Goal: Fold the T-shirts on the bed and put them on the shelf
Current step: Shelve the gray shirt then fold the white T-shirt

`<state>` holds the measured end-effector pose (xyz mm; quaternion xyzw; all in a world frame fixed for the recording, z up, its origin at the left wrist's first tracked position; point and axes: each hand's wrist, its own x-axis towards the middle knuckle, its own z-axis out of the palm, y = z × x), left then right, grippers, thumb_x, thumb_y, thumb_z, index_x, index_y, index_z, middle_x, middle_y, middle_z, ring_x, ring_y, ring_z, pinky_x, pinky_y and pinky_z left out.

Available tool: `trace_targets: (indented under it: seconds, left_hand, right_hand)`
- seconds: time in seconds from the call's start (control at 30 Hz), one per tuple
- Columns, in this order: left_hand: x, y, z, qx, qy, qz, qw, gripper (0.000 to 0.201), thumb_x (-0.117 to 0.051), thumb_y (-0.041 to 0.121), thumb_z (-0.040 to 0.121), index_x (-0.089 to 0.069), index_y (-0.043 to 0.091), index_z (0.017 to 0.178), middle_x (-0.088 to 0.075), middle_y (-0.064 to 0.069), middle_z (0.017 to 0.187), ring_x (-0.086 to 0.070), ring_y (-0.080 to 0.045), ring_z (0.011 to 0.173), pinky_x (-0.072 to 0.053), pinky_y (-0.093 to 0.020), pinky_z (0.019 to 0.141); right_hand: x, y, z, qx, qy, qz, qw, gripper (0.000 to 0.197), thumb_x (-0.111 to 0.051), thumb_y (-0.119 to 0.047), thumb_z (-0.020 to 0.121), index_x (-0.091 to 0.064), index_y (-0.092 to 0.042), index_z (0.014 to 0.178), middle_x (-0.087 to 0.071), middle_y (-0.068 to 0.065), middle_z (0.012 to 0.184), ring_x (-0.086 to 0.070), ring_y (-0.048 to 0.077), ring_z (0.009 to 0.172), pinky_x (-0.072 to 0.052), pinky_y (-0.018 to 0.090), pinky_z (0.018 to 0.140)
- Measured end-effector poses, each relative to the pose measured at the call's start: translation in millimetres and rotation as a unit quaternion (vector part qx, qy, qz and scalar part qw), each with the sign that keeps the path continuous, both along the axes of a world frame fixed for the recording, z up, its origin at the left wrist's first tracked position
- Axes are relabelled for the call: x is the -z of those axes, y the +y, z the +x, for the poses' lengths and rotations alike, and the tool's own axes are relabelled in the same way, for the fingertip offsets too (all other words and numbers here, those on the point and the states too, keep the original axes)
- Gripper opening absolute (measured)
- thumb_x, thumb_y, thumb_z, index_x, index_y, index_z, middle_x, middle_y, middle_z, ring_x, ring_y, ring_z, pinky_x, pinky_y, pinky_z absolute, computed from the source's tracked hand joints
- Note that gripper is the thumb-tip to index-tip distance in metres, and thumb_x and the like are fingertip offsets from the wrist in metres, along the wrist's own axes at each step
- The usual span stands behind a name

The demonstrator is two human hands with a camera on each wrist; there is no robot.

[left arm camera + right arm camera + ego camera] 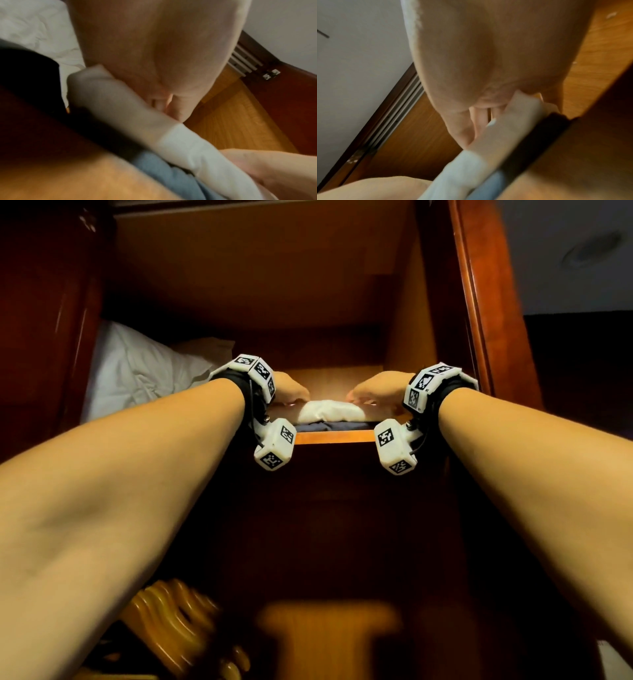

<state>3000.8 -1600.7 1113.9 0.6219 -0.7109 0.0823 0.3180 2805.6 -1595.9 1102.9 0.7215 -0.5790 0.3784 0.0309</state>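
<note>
The white T-shirt [330, 411] is laid on a dark one on the shelf [334, 436]. It is touched at each end by the left hand [290, 390] and right hand [375, 389], fingers loosely bent; grip cannot be told.

A: The head view looks up along both forearms at the shelf [334, 436], mid-frame.

B: Each wrist view sits close under its palm, facing the fingers. Both share the white shirt [188, 146] and the shelf's wood with it.
</note>
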Motion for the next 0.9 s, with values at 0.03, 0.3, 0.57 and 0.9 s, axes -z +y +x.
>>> trace_targets:
  seconds: [0.03,0.3,0.57,0.9]
  left_hand:
    - [4,2,-2,-0.003,-0.008,0.006,1.000,0.023,-0.052,0.029,0.094,-0.063,0.010,0.099,-0.060,-0.007,0.089,-0.054,-0.020,0.066,-0.039,-0.026,0.055]
    - [36,16,5,0.006,-0.004,-0.010,1.000,0.032,-0.046,0.030,0.098,-0.061,0.009,0.118,-0.057,-0.013,0.111,-0.051,-0.026,0.092,-0.039,-0.030,0.075]
    - [51,46,6,0.144,0.072,-0.109,0.981,0.010,-0.052,0.013,0.090,-0.061,0.016,0.085,-0.055,-0.004,0.087,-0.046,-0.017,0.080,-0.036,-0.024,0.073]
    - [109,118,-29,0.321,0.279,-0.035,0.904,0.015,-0.052,0.009,0.091,-0.067,0.010,0.092,-0.067,-0.007,0.086,-0.059,-0.017,0.069,-0.050,-0.025,0.057]
  right_hand:
    - [4,4,2,0.007,0.010,0.004,1.000,0.027,-0.058,-0.039,0.090,-0.067,-0.015,0.095,-0.061,0.002,0.084,-0.055,0.018,0.067,-0.037,0.025,0.051]
    - [31,10,-2,0.043,0.029,-0.025,0.998,0.029,-0.057,-0.035,0.091,-0.063,-0.008,0.101,-0.056,0.009,0.096,-0.053,0.025,0.085,-0.039,0.030,0.072]
    - [43,47,2,0.037,0.054,-0.057,0.996,0.011,-0.050,-0.025,0.097,-0.057,-0.017,0.095,-0.053,0.009,0.101,-0.048,0.022,0.091,-0.039,0.026,0.071]
    - [96,123,-18,0.001,-0.090,-0.148,0.985,0.018,-0.062,-0.028,0.084,-0.076,-0.019,0.089,-0.073,0.008,0.090,-0.067,0.026,0.084,-0.058,0.042,0.081]
